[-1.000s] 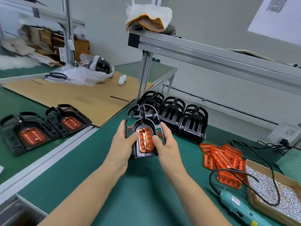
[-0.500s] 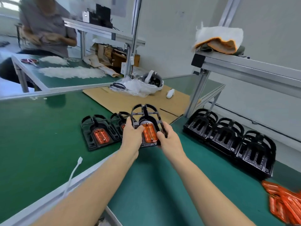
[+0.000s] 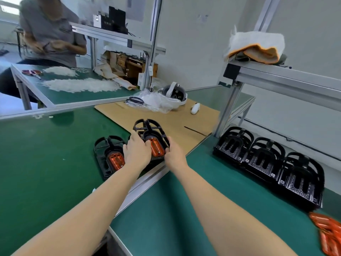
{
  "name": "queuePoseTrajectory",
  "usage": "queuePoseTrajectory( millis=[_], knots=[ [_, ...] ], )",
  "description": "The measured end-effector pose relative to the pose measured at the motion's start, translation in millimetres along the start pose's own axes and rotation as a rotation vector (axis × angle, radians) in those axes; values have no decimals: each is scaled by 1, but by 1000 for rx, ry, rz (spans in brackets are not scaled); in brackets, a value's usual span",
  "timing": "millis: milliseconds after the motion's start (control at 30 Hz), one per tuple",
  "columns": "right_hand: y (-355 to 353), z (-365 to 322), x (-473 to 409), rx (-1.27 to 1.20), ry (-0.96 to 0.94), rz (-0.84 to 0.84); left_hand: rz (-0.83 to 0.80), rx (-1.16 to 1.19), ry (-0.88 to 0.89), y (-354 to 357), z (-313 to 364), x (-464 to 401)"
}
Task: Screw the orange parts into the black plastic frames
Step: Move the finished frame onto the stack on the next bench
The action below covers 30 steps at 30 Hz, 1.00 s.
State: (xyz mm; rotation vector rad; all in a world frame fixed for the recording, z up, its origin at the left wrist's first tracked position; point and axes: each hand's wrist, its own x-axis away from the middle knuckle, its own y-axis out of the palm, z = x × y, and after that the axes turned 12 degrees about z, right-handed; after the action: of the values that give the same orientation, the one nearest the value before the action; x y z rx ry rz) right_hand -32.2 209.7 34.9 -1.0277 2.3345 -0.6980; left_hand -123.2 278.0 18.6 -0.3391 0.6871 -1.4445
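Observation:
Both hands hold a black plastic frame (image 3: 147, 129) with an orange part (image 3: 157, 149) fitted in it, over the left table beside the cardboard sheet. My left hand (image 3: 136, 151) grips its left side, my right hand (image 3: 174, 156) its right edge. Another black frame (image 3: 103, 145) with an orange part (image 3: 116, 160) lies just to the left; a further one is mostly hidden under my left hand. Three stacks of bare black frames (image 3: 267, 159) line the right table. Loose orange parts (image 3: 328, 233) lie at the lower right.
A cardboard sheet (image 3: 175, 122) carries a white headset (image 3: 173, 95) in plastic wrap and a small white object (image 3: 195, 108). An aluminium shelf post (image 3: 228, 108) stands right of it. A person (image 3: 51, 30) works at the far table with white pieces (image 3: 81, 85).
The assembled frame has travelled left from the right table to the spot beside the other finished frames, and my view has swung left with it. Both hands keep their grip.

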Motion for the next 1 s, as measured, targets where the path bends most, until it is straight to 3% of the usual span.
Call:
queuePoseTrajectory(
  millis=[267, 433, 667, 1000],
  knots=[
    [15, 10, -9, 73, -12, -34, -83, -247, -3, 18, -23, -5],
    [20, 9, -13, 99, -40, -48, -7, -354, 13, 28, -26, -5],
    [23, 5, -23, 330, -114, -128, 146, -401, -58, 43, -20, -10],
    [8, 13, -11, 103, -57, -71, 120, -424, -123, 53, -6, -21]
  ],
)
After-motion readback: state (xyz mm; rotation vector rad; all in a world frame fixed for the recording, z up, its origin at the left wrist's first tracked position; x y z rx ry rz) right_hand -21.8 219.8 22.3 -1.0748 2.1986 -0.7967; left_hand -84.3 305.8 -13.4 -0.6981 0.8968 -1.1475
